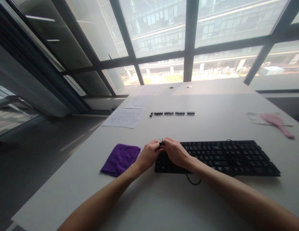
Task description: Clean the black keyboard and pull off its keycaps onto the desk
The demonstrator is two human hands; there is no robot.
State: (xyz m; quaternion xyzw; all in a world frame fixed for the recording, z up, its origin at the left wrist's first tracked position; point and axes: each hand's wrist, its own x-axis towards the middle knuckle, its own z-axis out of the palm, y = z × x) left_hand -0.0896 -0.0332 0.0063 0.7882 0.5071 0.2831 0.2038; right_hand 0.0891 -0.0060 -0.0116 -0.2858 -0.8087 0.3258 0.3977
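My left hand (150, 153) and my right hand (174, 151) meet over the upper left corner of a black keyboard (218, 157). Between their pinched fingertips is a small dark piece with two thin wire prongs pointing up, which looks like a wire keycap puller (161, 141). Whether a keycap sits in it is too small to tell. My right hand and forearm cover part of the keyboard's left side. Farther back, several black keycaps (168, 113) stand in a row of small groups.
A folded purple cloth (120, 159) lies left of my left hand. Printed papers (125, 117) are on the table's (130, 205) left side. A pink brush-like object (276, 122) rests on a pale packet at the right. A cable loop (194, 183) shows below the keyboard.
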